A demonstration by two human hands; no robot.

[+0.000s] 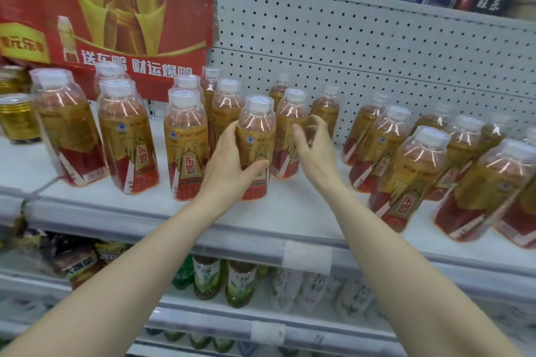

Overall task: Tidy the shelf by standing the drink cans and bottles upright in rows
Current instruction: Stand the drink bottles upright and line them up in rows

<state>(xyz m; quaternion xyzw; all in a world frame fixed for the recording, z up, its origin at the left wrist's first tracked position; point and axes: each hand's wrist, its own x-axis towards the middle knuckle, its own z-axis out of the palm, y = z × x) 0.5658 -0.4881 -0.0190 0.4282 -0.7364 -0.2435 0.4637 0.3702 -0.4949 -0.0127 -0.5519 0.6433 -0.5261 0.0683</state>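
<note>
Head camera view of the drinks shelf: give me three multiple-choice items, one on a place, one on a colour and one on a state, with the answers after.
1. Where is the red and gold cardboard carton?
A. At the back left of the white shelf, behind bottles
B. On the lower shelf
C. At the right end

2. What colour is the cap of the amber plastic drink bottle in the middle?
A. Blue
B. Green
C. White

3. What is the left hand doing?
A. Lying flat on the shelf
B. Gripping that bottle
C. Holding a can

Answers:
1 A: the carton stands behind the bottles on the left.
2 C: the cap shows white.
3 B: the hand's fingers and thumb curl round the upright bottle's label.
</note>
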